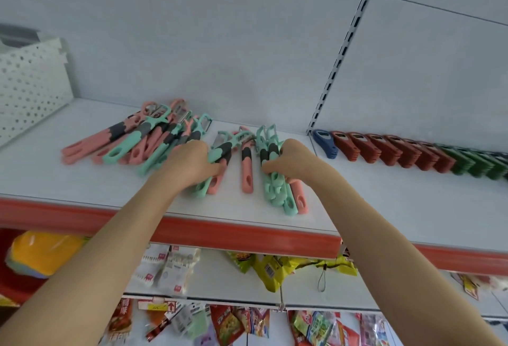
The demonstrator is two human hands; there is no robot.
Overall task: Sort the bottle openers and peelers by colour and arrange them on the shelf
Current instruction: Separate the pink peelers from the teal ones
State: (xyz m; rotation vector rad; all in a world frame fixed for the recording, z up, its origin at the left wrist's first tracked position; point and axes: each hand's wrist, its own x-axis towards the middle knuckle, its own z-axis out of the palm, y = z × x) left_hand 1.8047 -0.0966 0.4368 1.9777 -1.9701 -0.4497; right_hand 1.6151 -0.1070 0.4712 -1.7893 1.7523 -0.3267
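A mixed heap of pink and teal peelers [143,139] lies on the white shelf [82,180] left of centre. My left hand [189,164] is closed around a teal peeler [220,152] with a pink one beneath it. One pink peeler [246,169] lies alone between my hands. My right hand [291,160] grips a bundle of teal peelers [270,180] with a pink one at its right side. Along the shelf to the right stands a row of bottle openers: blue [324,142], then red [390,152], then green [478,163].
A white perforated divider [30,84] stands at the shelf's left end. A slotted upright [343,48] runs up the back wall. The shelf front carries a red strip [220,235]. Below hang snack packets [269,266] and white packages [167,266].
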